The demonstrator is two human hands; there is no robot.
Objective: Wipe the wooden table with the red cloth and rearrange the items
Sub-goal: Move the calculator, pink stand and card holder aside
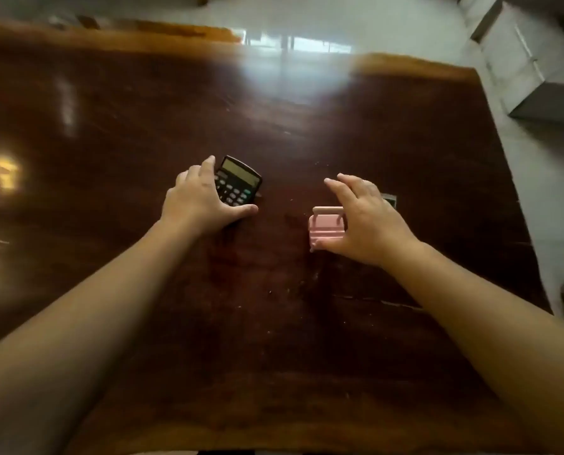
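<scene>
— Two hands were out over the wooden table (307, 339) when I checked the head cam. What did u see on ur end?

— Same. Left hand (197, 200) was on the black calculator (238, 182), fingers along its left edge, thumb under the near edge, so gripping it. Calc sat roughly mid-table, tilted, display pointing away.

— And the right hand (364, 221)? I had it at the pink thing.

— Yep, pink plastic item (326, 226), couldn't tell what it was exactly. Thumb touched its near corner, fingers spread and arched over the top. Whether it was rly clamped or just resting, I couldn't tell.

— Red cloth?

— Didn't see it anywhere in frame. Small dark object (389, 199) poked out just behind the right hand, mostly hidden.

— Table surface?

— Dark, glossy, glare near the far edge, a few specks btw the arms. Calc and pink item were apart, not touching.
</scene>
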